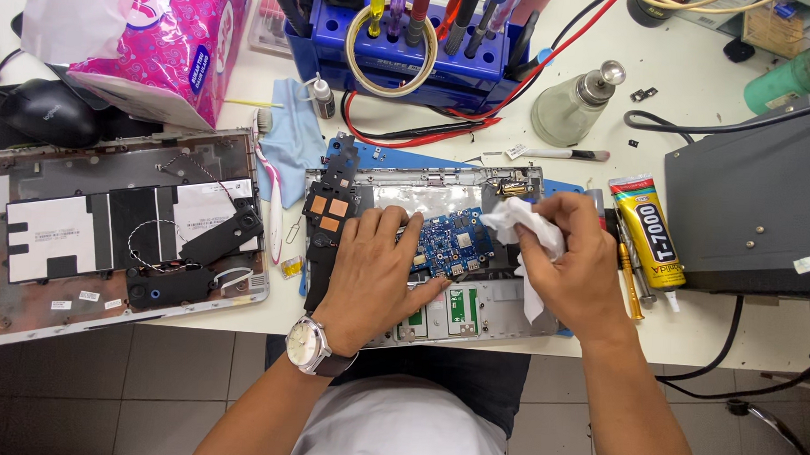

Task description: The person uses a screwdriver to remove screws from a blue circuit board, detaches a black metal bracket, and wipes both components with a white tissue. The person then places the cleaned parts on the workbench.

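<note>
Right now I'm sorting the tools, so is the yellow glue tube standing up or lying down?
Lying down. The yellow glue tube rests flat on the table, right of the right hand, nozzle end toward the person.

Our left hand lies flat over the near left part of the blue circuit board, so we cannot see the board beneath it. Our right hand and its crumpled white tissue cover the board's right end. The opened laptop shell runs off the left edge, the pink tissue pack off the top, and the dark grey box off the right.
</note>
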